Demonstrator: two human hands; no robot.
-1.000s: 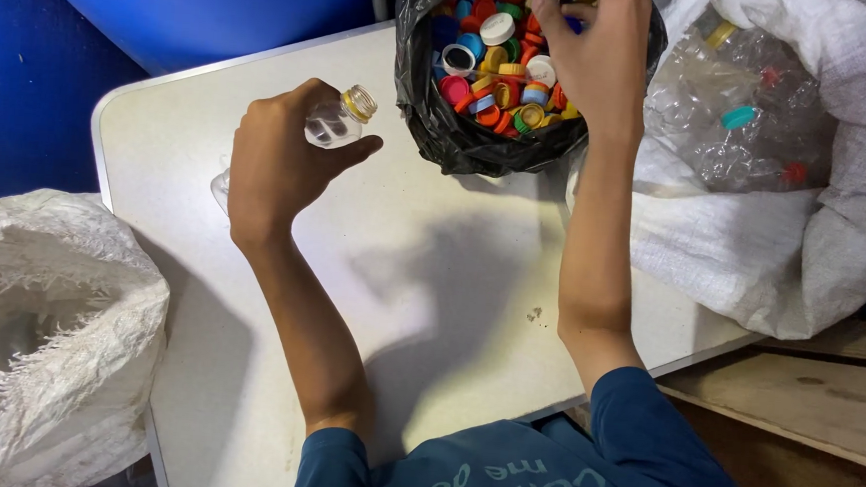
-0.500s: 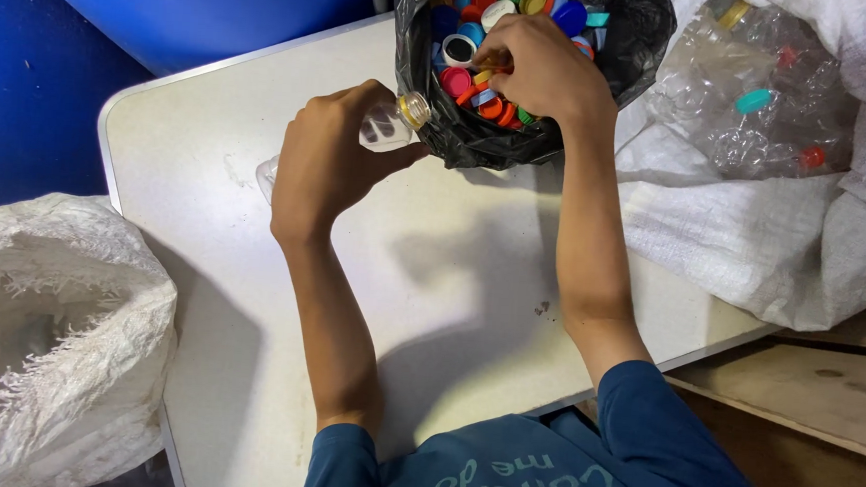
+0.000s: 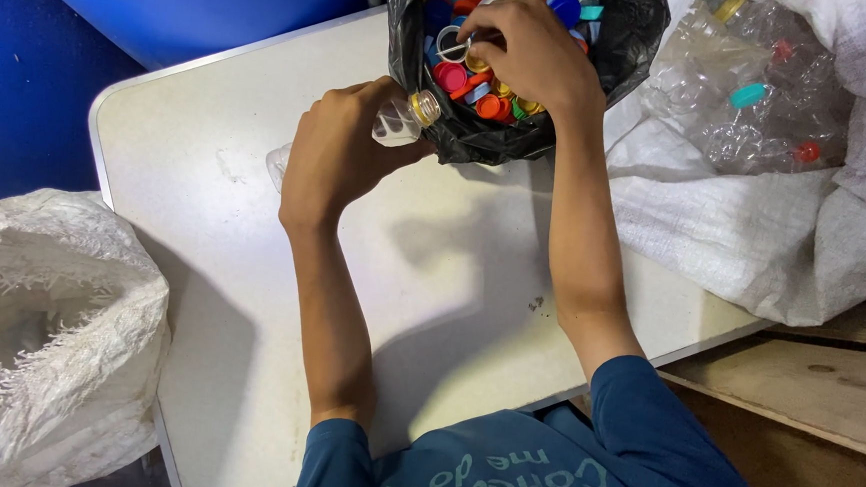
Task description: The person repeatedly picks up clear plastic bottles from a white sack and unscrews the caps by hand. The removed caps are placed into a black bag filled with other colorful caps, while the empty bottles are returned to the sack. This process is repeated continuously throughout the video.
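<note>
Plastic bottle sits uncapped in our left hand, gripped tight near the desk's far edge. Our right hand pinches a cap above the bag. More bottles wait.

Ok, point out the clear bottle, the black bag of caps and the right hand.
clear bottle (image 3: 397, 121), head view, on its neck.
black bag (image 3: 620, 44), head view, on its right wall.
right hand (image 3: 530, 54), head view, on its back.
</note>
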